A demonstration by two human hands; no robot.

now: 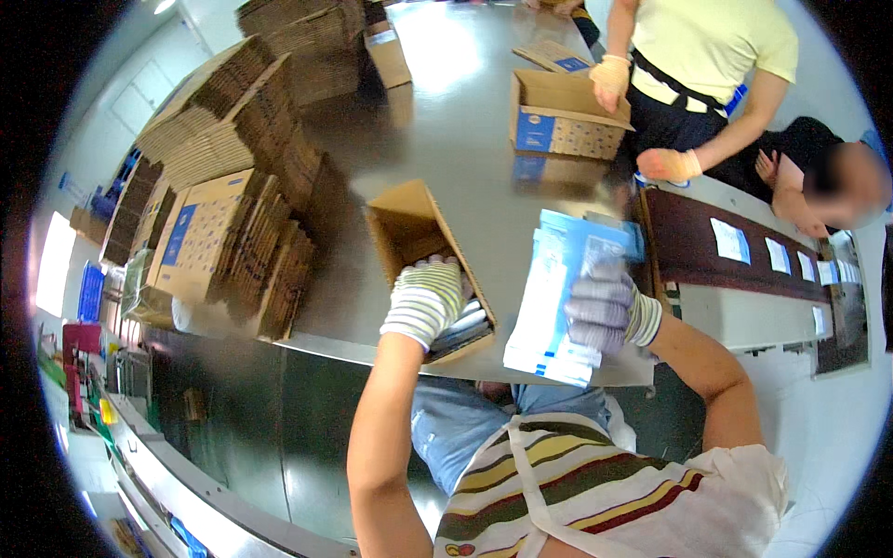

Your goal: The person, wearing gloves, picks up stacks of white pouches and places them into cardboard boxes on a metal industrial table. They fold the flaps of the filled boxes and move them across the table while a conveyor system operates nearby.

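Note:
A small open cardboard box (400, 216) stands tilted on the metal table in front of me, with several flat packets (468, 321) stacked in its near end. My left hand (425, 298), in a striped knit glove, reaches into the box. Its fingers are stretched out and lie over the packets; what the palm touches is hidden. Just right of the box, my right hand (600, 312), gloved in grey with a striped cuff, is closed on a bundle of flat blue-and-white packets (542, 307). This bundle is held above the table's near edge.
Tall stacks of flattened cardboard boxes (214, 228) line the table's left side. Across the metal table (437, 121), a gloved co-worker (712, 56) has a hand at another open box (586, 135). A dark conveyor belt (684, 232) at right carries spaced packets, with another person beside it.

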